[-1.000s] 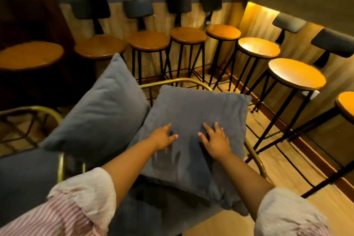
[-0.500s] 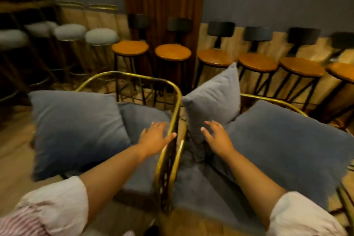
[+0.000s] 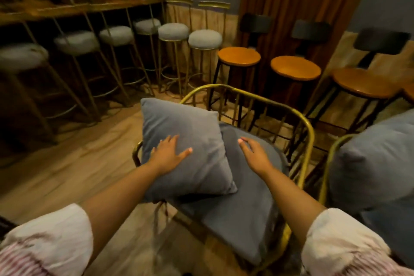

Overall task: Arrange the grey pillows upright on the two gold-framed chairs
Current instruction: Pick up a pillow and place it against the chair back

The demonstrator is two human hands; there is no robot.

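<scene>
Head cam: left hand point(image 3: 167, 155) flat, fingers spread, on grey pillow point(image 3: 186, 148) propped vs left side of gold-framed chair point(image 3: 307, 127). Right hand point(image 3: 255, 154) open over 2nd pillow point(image 3: 233, 139) at chair back — contact unclear. Another pillow point(image 3: 376, 159) on 2nd chair point(image 3: 329, 163), right.

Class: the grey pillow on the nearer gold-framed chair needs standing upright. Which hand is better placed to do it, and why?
The left hand: its palm lies flat on the grey pillow, which leans over the chair's left edge. The right hand is open over the seat cushion, beside the pillow.
</scene>
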